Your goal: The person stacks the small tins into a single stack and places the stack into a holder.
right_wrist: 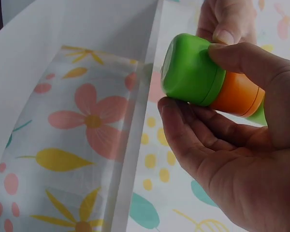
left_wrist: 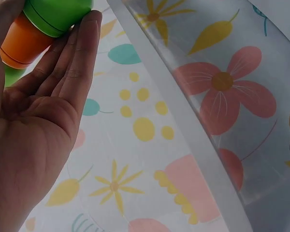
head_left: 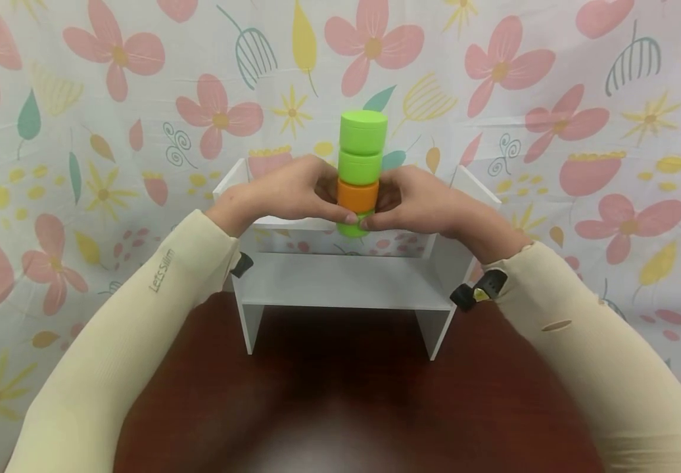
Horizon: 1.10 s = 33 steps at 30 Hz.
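Observation:
A column of small round plastic containers [head_left: 363, 135] stands upright between my hands, green at the top, orange lower down and green again at the bottom. From the left side my left hand [head_left: 296, 190] grips its lower part, and my right hand [head_left: 420, 200] holds it from the right. The thumbs come together in front, low on the column. In the left wrist view, the orange container [left_wrist: 25, 41] shows between thumb and fingers. The right wrist view shows the rounded base of the bottom green container [right_wrist: 191, 72], with a thumb pressed on its side.
Behind and below the hands stands a white two-tier shelf [head_left: 340, 279]; the column overlaps its upper board in the head view. It rests on a dark reddish-brown table [head_left: 340, 407]. A flower-patterned cloth [head_left: 589, 59] hangs behind.

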{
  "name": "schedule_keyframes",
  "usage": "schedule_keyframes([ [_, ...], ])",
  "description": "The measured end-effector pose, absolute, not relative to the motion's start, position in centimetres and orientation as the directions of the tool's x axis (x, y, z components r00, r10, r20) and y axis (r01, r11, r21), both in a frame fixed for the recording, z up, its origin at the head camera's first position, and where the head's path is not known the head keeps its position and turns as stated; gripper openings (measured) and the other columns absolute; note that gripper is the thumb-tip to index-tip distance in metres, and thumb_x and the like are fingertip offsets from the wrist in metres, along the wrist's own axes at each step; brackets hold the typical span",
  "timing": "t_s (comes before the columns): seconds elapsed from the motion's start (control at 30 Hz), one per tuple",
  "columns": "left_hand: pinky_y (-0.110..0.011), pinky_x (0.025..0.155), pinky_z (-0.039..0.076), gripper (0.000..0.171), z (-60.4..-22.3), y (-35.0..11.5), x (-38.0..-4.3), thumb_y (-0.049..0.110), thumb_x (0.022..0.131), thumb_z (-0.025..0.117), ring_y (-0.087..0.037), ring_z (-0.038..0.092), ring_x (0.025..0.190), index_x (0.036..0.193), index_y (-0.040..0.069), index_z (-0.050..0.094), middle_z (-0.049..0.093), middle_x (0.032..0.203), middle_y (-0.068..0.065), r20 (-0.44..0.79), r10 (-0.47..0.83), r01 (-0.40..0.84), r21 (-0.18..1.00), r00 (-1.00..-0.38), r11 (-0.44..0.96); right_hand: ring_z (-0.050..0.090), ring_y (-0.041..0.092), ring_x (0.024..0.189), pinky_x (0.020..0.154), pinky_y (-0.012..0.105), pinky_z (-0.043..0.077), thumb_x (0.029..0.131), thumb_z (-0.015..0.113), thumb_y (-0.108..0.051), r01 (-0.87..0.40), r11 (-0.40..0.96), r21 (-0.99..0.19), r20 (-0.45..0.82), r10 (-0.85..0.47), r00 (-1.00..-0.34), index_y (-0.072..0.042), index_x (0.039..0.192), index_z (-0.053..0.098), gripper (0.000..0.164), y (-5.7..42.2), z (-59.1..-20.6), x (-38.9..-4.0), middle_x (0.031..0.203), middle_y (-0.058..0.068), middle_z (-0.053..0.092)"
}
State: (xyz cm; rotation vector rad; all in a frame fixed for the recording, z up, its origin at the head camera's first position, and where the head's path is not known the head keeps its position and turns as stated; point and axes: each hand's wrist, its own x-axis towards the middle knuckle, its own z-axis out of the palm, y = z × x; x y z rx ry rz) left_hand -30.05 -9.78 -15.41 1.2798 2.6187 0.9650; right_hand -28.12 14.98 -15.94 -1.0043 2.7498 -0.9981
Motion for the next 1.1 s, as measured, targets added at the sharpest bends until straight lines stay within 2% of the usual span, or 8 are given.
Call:
schedule_keyframes([
  [0.2,-0.034,0.09,0.06,0.034,-15.0,-9.7,-30.8,0.033,0.091,0.086,-0.014,0.076,0.097,0.117,0.014,0.076,0.08,0.104,0.002,0.175,0.715,0.663,0.566,-0.677,0.489,0.074,0.023,0.106,0.095,0.039,0.059,0.092,0.082,-0.016,-0.541,0.612,-0.577,0.152,-0.57,-0.808,-0.005,0.131,0.067,0.044,15.1,-15.6,-28.8,0.117,0.01,0.076],
  [0.4,-0.035,0.094,0.058,0.036,-14.8,-9.4,-31.6,0.034,0.092,0.085,-0.015,0.075,0.101,0.12,0.012,0.076,0.08,0.108,0.0,0.159,0.706,0.645,0.577,-0.691,0.501,0.073,0.024,0.106,0.096,0.041,0.058,0.092,0.081,-0.015,-0.525,0.624,-0.579,0.143,-0.556,-0.819,-0.006,0.131,0.067,0.042,15.4,-15.5,-29.8,0.118,0.01,0.076],
  [0.63,-0.035,0.097,0.057,0.039,-14.8,-9.5,-32.6,0.037,0.091,0.085,-0.015,0.073,0.104,0.12,0.014,0.075,0.079,0.11,0.001,0.143,0.671,0.609,0.586,-0.728,0.535,0.07,0.024,0.113,0.103,0.044,0.055,0.092,0.082,-0.016,-0.48,0.621,-0.619,0.114,-0.534,-0.838,-0.006,0.131,0.067,0.043,15.2,-15.3,-30.9,0.123,0.011,0.074],
  [0.9,-0.035,0.094,0.057,0.033,-14.9,-9.5,-33.3,0.04,0.09,0.086,-0.016,0.071,0.1,0.114,0.019,0.076,0.08,0.105,0.004,0.137,0.653,0.598,0.571,-0.745,0.563,0.068,0.025,0.113,0.104,0.044,0.053,0.092,0.082,-0.016,-0.448,0.621,-0.643,0.089,-0.52,-0.85,-0.001,0.129,0.067,0.043,15.0,-15.3,-31.6,0.124,0.013,0.073],
  [1.1,-0.033,0.085,0.055,0.033,-15.2,-9.3,-33.8,0.038,0.091,0.085,-0.018,0.064,0.09,0.113,0.015,0.077,0.079,0.103,-0.001,0.143,0.662,0.61,0.564,-0.736,0.556,0.068,0.025,0.112,0.103,0.043,0.053,0.092,0.083,-0.016,-0.445,0.623,-0.643,0.087,-0.517,-0.851,-0.002,0.128,0.067,0.042,15.1,-15.6,-32.1,0.123,0.013,0.073],
])
